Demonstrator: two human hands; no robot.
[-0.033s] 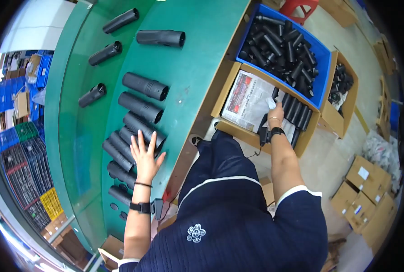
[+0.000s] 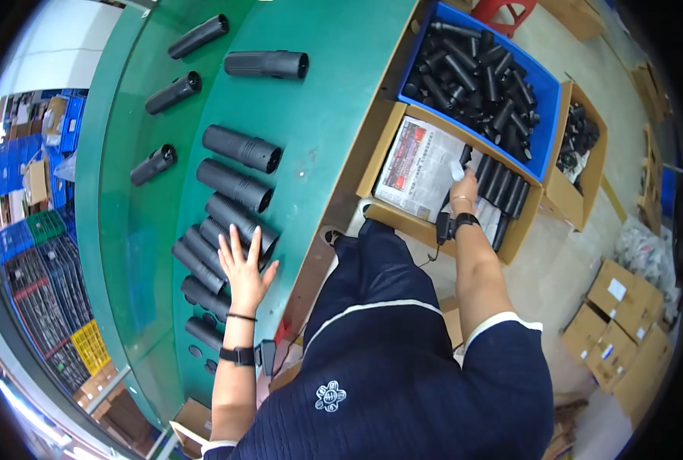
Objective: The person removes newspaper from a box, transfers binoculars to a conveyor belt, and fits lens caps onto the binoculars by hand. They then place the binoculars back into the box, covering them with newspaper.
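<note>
My left hand (image 2: 243, 270) lies flat with fingers spread on a cluster of black plastic tubes (image 2: 218, 230) that lie side by side on the green table (image 2: 334, 130). It holds nothing. My right hand (image 2: 464, 188) reaches down to the right into an open cardboard box (image 2: 376, 165) lined with newspaper (image 2: 422, 165). Its fingers are curled on the end of a black tube (image 2: 466, 156) beside a row of packed tubes (image 2: 502, 188); something white shows at the fingertips. Both wrists wear dark bands.
More black tubes lie scattered further up the table (image 2: 268, 64). A blue bin (image 2: 544, 84) full of black tubes stands beyond the box, and another cardboard box (image 2: 579, 153) to its right. Cartons (image 2: 625, 322) sit on the floor at right, stacked crates (image 2: 42, 230) at left.
</note>
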